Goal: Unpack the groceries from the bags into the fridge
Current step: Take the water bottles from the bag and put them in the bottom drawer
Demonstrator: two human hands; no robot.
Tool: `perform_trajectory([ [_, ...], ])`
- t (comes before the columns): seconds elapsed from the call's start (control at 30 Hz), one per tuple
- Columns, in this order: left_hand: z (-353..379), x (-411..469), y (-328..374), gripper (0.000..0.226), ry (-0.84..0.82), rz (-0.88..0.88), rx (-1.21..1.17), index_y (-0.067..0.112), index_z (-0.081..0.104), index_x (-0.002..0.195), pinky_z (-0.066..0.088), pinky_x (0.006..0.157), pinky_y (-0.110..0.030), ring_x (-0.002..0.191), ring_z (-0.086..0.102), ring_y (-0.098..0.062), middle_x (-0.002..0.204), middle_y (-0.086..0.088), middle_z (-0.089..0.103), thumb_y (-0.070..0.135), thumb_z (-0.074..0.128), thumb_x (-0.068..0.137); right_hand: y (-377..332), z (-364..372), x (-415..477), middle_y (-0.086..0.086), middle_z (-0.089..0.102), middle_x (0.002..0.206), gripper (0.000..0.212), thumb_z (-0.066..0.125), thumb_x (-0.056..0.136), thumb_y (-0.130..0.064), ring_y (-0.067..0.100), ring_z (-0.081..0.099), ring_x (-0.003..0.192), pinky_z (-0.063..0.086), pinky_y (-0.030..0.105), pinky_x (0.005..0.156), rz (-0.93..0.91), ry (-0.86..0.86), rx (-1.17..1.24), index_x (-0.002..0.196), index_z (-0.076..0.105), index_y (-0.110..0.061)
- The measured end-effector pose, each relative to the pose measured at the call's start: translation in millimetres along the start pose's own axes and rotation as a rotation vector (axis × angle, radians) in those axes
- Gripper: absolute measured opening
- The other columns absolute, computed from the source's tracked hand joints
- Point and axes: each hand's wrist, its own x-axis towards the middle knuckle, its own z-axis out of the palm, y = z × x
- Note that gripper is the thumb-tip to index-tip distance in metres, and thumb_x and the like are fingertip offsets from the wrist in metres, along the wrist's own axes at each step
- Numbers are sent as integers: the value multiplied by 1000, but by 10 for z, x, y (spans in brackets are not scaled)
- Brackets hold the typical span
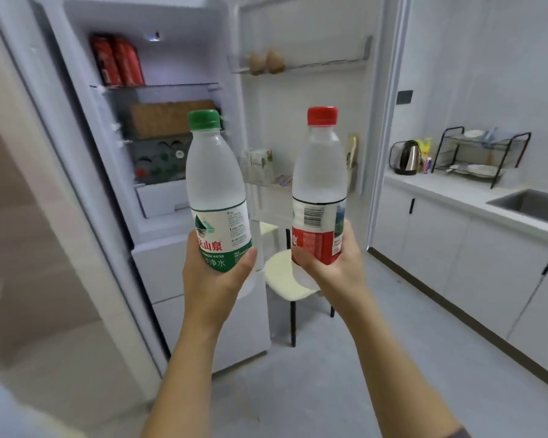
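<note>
I see my left hand (214, 279) gripping a green-capped water bottle (214, 184) mid-frame, my right hand (332, 270) gripping a red-capped water bottle (320, 181) beside it, both upright before the open fridge (171, 203).

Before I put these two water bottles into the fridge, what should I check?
1. Fridge door open: ok.
2. Left hand grips the green-capped bottle, upright: ok.
3. Right hand grips the red-capped bottle, upright: ok.
4. Both caps on: ok.
5. Free room on the top shelf right of the red cans: ok.
6. Room in the lower door bin beside the cartons: cannot tell, the bottles hide part of it.
</note>
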Motion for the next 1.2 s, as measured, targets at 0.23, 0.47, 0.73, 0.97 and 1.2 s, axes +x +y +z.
perform_trajectory([
  [0.23, -68, 135, 4, 60, 123, 20, 29, 35, 52, 116, 53, 82, -24, 101, 63, -2, 106, 18, 65, 38, 85, 66, -47, 196, 309, -22, 67, 98, 53, 79, 79, -10, -1, 65, 94, 53, 15, 75, -66, -118, 13, 118, 48, -30],
  [0.47, 46, 272, -54, 59, 171, 44, 20, 31, 53, 117, 56, 85, -35, 101, 65, -8, 107, 16, 67, 34, 81, 65, -42, 166, 520, -7, 64, 107, 56, 77, 80, -7, -2, 63, 93, 51, 12, 73, -84, -162, 59, 126, 48, -21],
  [0.73, 277, 459, -109, 58, 202, 64, 44, 23, 53, 120, 52, 78, -15, 100, 63, -3, 109, 12, 66, 20, 85, 72, 94, 49, 773, -27, 66, 94, 52, 76, 80, -6, -4, 64, 92, 50, 11, 73, -96, -190, 45, 119, 48, -26],
  [0.97, 484, 632, -227, 58, 216, 64, 30, 25, 51, 118, 52, 75, -13, 98, 65, -5, 108, 10, 67, 18, 85, 72, 248, 7, 1044, -27, 65, 95, 52, 78, 80, -9, -2, 64, 94, 52, 14, 74, -87, -218, 42, 115, 49, -34],
  [1.2, 557, 865, -452, 61, 230, 36, -14, 27, 53, 114, 56, 79, -29, 97, 67, -13, 104, 9, 69, 41, 81, 61, 486, 93, 1248, -20, 65, 100, 55, 79, 79, -9, 1, 64, 95, 52, 14, 74, -62, -218, 52, 123, 49, -23],
])
